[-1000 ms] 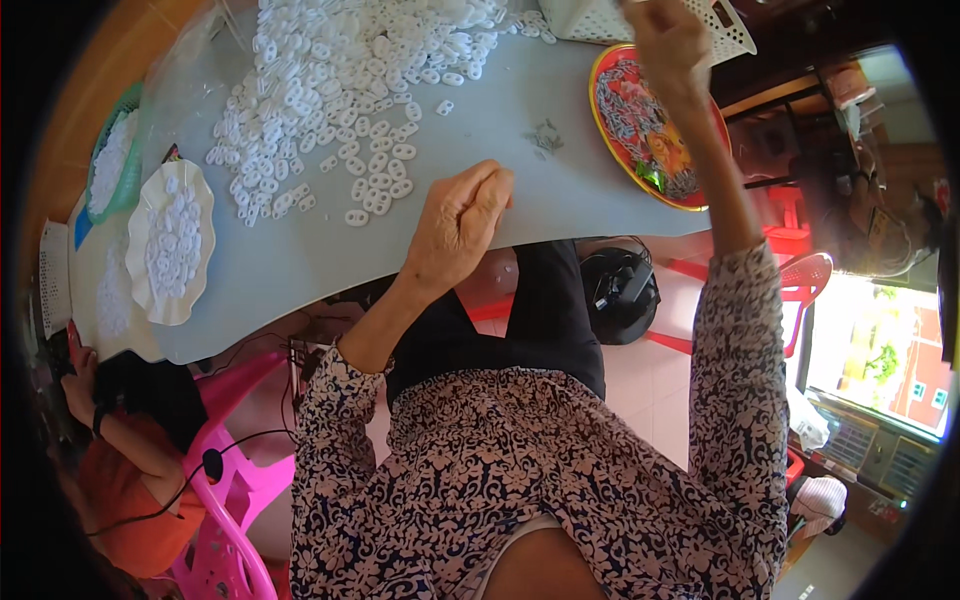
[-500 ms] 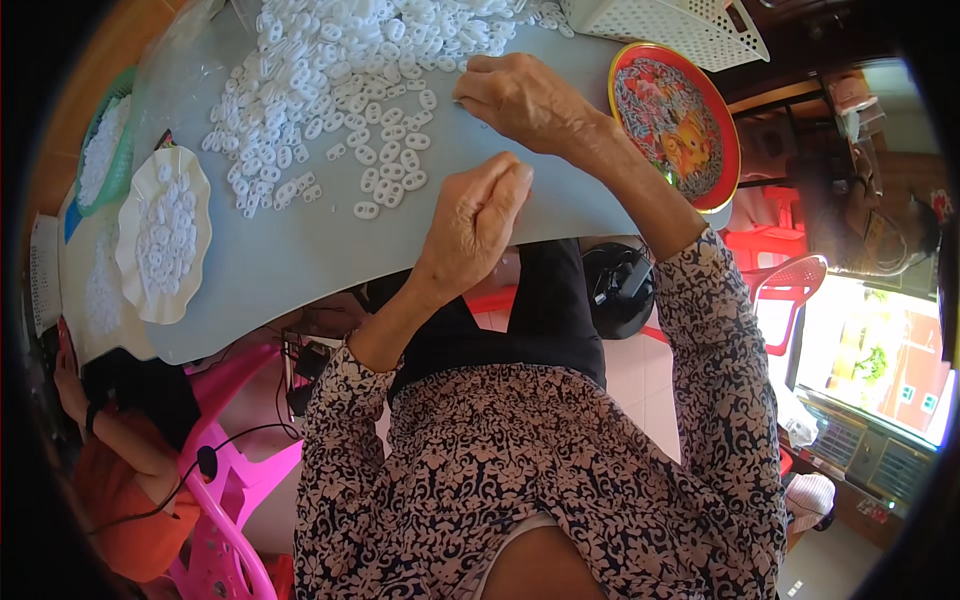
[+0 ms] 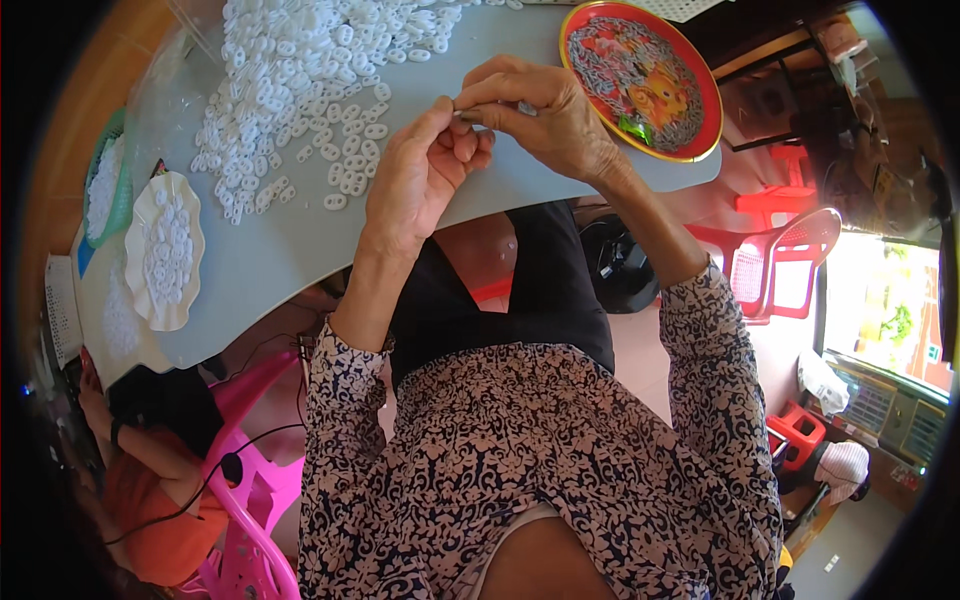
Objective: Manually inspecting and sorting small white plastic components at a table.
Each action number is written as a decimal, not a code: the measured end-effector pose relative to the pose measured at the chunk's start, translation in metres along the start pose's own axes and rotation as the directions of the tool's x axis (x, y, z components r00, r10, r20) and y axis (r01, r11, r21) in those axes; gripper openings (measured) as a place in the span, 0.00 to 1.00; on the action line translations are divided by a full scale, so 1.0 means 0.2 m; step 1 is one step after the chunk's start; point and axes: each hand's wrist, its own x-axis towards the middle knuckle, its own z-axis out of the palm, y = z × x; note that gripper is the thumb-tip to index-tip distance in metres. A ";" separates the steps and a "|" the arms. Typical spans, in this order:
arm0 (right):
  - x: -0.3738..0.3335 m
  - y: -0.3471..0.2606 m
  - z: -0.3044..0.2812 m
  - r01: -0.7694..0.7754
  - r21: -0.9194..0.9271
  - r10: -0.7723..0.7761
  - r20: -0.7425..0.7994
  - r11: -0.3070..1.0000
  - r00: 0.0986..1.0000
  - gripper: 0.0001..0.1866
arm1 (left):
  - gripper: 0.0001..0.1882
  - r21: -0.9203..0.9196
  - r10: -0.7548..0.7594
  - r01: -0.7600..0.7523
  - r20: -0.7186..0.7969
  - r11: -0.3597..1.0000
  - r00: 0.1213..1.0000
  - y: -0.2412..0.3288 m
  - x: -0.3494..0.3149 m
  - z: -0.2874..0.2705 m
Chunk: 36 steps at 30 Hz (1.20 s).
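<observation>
Two dishes: red tray holds rings, white plate too.

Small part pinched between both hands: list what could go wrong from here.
1. The small part sits only between fingertips of the left hand and right hand; it may slip and vanish into the white rings.
2. Both hands work near the table edge, so a dropped piece could fall off.

small green wrapper lying in the round red patterned tray, far right of table
</observation>
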 end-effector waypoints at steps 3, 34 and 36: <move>-0.06 0.03 -0.01 -0.031 0.018 0.031 0.012 0.999 0.999 0.06 | 0.14 0.062 0.047 -0.051 0.074 0.997 0.996 -0.03 0.00 -0.02; 0.10 0.17 -0.22 0.071 -0.803 0.128 0.181 0.592 0.975 0.07 | 0.08 0.222 0.113 -0.110 -0.003 0.969 0.994 -0.01 -0.05 0.05; 0.11 0.15 -0.19 0.041 -0.819 0.205 0.192 0.573 0.960 0.07 | 0.08 0.227 0.121 -0.116 -0.011 0.967 0.993 -0.01 -0.05 0.06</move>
